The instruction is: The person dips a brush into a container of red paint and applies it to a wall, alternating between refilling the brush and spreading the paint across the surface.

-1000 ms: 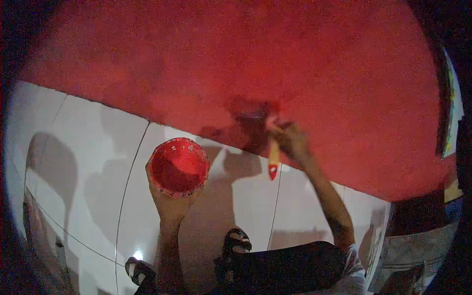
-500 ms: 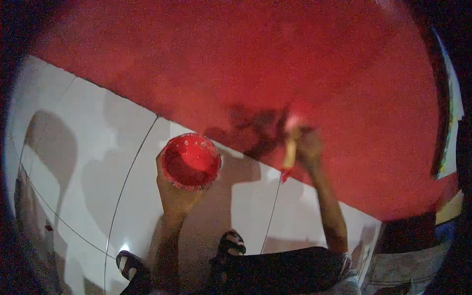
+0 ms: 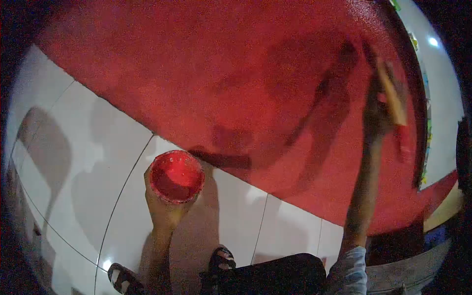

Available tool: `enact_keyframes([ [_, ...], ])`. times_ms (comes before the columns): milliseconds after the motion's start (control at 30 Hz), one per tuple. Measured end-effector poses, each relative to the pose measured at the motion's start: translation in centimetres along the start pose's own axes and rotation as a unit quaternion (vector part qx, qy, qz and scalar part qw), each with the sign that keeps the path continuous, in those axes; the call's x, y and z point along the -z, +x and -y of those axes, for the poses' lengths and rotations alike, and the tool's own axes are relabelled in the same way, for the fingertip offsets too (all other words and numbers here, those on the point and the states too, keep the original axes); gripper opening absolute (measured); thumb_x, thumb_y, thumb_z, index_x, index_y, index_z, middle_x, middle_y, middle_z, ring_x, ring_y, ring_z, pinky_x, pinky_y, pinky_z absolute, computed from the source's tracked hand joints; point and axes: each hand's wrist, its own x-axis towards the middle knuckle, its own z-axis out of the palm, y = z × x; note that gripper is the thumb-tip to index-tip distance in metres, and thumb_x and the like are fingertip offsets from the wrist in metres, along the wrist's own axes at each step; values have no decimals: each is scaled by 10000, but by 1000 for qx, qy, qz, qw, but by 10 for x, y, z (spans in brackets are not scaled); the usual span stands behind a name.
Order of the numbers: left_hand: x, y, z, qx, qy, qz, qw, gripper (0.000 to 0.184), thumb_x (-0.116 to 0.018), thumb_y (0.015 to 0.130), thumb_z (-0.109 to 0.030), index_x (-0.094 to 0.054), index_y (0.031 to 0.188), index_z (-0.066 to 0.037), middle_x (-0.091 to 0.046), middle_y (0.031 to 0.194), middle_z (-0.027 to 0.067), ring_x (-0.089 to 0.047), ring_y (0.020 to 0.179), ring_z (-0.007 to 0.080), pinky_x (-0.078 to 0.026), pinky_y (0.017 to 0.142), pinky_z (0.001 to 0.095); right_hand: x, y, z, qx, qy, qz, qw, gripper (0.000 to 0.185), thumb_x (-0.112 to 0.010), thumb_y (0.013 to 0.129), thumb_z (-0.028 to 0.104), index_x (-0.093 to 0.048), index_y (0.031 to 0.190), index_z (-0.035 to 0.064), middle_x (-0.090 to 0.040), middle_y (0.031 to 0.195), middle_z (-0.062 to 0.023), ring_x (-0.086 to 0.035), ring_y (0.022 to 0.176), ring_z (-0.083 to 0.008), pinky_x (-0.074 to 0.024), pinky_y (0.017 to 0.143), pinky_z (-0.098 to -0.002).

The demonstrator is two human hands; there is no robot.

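Observation:
My left hand (image 3: 166, 212) is wrapped round a round tub (image 3: 177, 177) of red paint at the lower left, its open top towards me. Dried drips mark the tub's rim. At the upper right, my right hand (image 3: 378, 110) grips a paintbrush (image 3: 394, 101) with a yellowish handle and a red end. Motion blurs the brush, and its bristles cannot be made out clearly. It is over the red wall (image 3: 211, 73), near the dark vertical edge; whether it touches the wall is unclear.
White tiles (image 3: 236, 206) with dark joints lie below the red surface. A dark strip and a white panel (image 3: 445, 103) with coloured marks border the right side. My sandalled feet (image 3: 223, 259) show at the bottom. Shadows of my arm and the tub fall on the red surface.
My right hand has moved up and right with the brush, and the arm is now stretched out. The view has shifted to the right. My left hand still holds the tub.

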Motion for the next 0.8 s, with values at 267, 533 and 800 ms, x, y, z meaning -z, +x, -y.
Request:
enact_keyframes([
  [267,17,9,-7,61,-87,-13,994,962,-870,462,-207,-343,1250,-41,-468,1201,138,-495,1087,265,-421,934,369,-106,-92,121,225,50,164,959,217,-605,737,198,-632,944,140,-587,825,-64,-573,758,-249,-454,558,-399],
  [533,33,7,-2,22,-3,-24,999,968,-872,451,-214,-349,1249,-48,-455,1210,125,-481,1104,265,-396,966,367,-51,18,66,46,84,140,986,323,-405,911,303,-596,1030,71,-623,1022,-77,-595,863,-300,-480,712,-409],
  [800,22,11,-9,128,-223,-31,966,907,-850,506,-192,-347,1248,-55,-449,1216,119,-488,1097,261,-458,928,387,-94,-40,152,99,-118,436,887,270,-462,908,315,-617,852,101,-635,916,-70,-590,776,-223,-450,630,-372],
])
